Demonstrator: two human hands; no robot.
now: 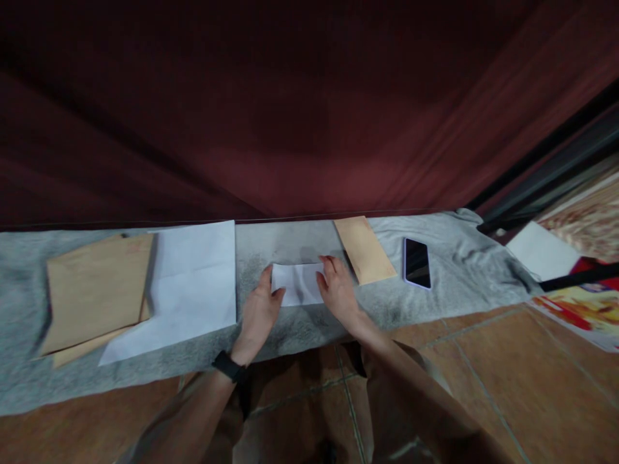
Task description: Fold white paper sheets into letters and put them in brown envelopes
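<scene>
White folded paper — grey cloth, maroon curtain

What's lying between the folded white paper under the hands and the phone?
In the head view, a small tan envelope lies on the grey cloth between the folded white paper and the phone.

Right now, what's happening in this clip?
A person presses a folded white paper flat on a grey cloth with both hands, the left hand at its left end and the right hand at its right end. A brown envelope and a phone lie to the right; larger sheets lie left.
</scene>
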